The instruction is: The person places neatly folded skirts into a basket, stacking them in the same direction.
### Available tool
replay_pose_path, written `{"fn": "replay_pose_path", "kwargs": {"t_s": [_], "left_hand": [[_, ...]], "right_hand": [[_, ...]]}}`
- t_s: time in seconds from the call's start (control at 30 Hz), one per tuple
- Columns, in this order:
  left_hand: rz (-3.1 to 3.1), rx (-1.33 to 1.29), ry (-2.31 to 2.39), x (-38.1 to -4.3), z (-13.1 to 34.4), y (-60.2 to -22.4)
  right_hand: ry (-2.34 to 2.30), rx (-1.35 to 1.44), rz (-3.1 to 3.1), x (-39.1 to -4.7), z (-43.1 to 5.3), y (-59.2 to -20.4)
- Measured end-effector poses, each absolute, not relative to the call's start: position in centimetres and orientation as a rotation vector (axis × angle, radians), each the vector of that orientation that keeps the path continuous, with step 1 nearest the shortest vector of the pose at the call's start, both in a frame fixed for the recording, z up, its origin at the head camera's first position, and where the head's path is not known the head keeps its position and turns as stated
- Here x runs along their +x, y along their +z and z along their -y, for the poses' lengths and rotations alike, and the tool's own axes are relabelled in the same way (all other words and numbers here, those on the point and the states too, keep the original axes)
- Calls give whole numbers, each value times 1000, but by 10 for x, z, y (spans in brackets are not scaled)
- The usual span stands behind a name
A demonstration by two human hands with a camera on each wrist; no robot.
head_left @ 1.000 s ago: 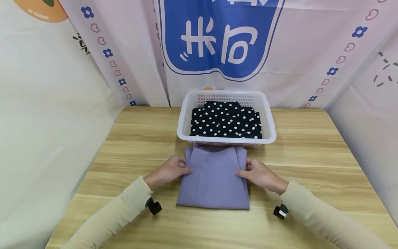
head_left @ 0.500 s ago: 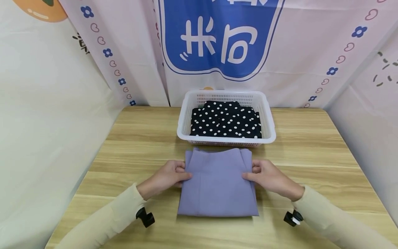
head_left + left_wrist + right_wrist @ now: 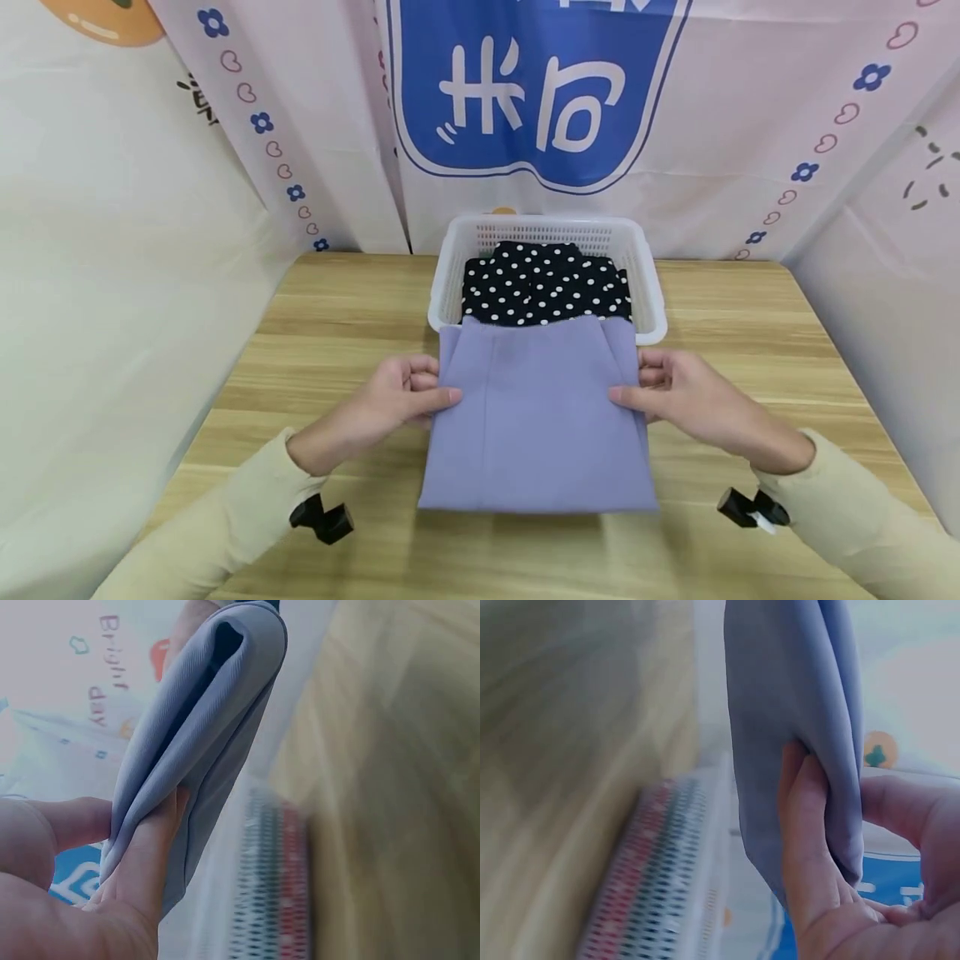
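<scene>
A folded lavender garment (image 3: 551, 417) hangs between the two hands, lifted off the table, its far edge overlapping the basket's near rim in the head view. On its left side my left hand (image 3: 393, 392) pinches the layers, thumb on top and fingers beneath. My right hand (image 3: 693, 400) grips the opposite side the same way. The left wrist view shows the garment's folded layers (image 3: 202, 720) edge-on between thumb and fingers. In the right wrist view the cloth (image 3: 795, 712) is held likewise. What kind of garment it is cannot be told.
Behind the garment a white plastic basket (image 3: 651, 321) stands at the table's back edge. Inside lies a folded black cloth with white dots (image 3: 547, 283). The wooden table (image 3: 300, 333) meets printed fabric curtains (image 3: 337, 150) at the back and sides.
The lavender garment has risen from the table, both hands gripping it, and its far edge has moved forward over the basket's near rim. Both hands have spread slightly apart. The basket has stayed put.
</scene>
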State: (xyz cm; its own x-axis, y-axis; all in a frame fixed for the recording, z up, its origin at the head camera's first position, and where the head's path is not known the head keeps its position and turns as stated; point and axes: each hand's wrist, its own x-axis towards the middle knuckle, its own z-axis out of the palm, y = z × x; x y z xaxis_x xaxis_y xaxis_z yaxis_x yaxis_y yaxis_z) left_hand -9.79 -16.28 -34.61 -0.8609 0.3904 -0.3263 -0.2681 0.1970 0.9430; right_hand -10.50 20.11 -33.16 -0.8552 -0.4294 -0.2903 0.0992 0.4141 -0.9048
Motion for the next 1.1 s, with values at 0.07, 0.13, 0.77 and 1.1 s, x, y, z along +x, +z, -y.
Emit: {"fn": "replay_pose_path", "kwargs": {"t_s": [0.07,0.13,0.77,1.1], "left_hand": [[-1961,123,1756,-105,162,-338],[-1953,127,1805,-115,161,-331],[-2005,-146,2102,-262,131,-330],[-2087,-228,2036,-295,117,-356]], "right_hand": [[-1441,-281,-2218,-113,-201,-322],[-1449,-266,-2235,-123,-201,-314],[-1699,18,-2243,-252,-197,-315],[-1619,86,-2362,-281,-194,-346]]}}
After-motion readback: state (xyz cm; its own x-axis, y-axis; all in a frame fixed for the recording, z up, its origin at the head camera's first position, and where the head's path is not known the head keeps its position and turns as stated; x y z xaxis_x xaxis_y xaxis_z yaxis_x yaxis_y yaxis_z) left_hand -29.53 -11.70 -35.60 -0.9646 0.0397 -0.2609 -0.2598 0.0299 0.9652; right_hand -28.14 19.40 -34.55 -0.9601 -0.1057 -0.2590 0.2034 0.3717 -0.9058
